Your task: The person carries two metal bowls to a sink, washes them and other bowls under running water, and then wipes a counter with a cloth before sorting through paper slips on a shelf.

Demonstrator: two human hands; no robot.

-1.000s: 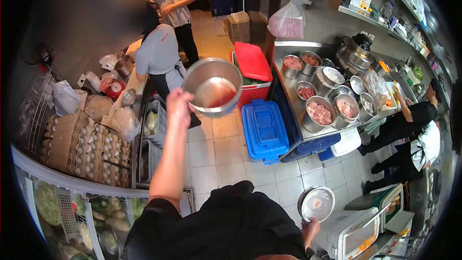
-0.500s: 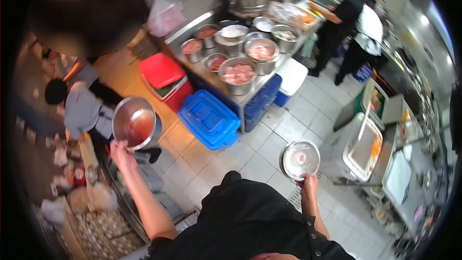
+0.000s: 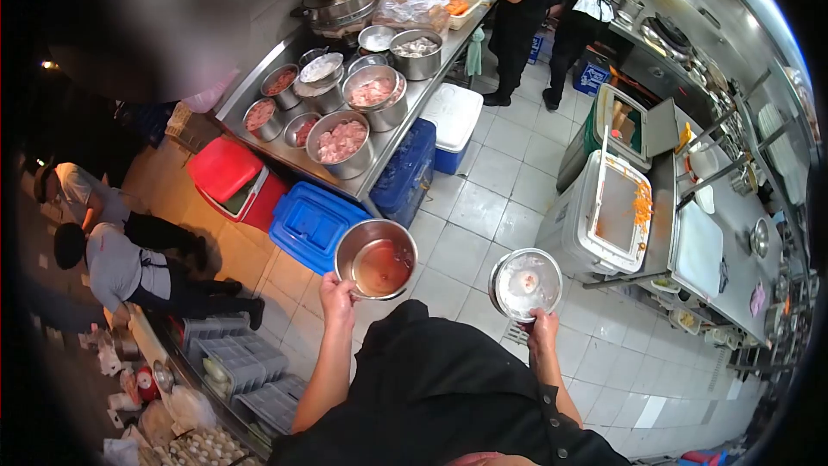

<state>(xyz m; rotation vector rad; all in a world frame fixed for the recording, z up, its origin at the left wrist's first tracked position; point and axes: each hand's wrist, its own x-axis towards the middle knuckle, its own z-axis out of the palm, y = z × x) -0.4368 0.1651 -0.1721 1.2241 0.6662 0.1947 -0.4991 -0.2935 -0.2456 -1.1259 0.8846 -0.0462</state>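
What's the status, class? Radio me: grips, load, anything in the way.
Left grip: holding pot, reddish liquid inside. Right grip: holding metal bowl. Possible obstacle: blue bin beyond pot.

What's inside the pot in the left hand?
The pot, gripped at its rim by the left hand, has reddish liquid pooled over its bottom. Inner wall shows above it. Whether anything lies beneath the liquid can't be told; the pot's outer underside is hidden.

In view are one carried metal pot, at least one carried metal bowl, five pots of pink meat on one surface, one red cooler, one white-lidded cooler and four other people, two in grey.
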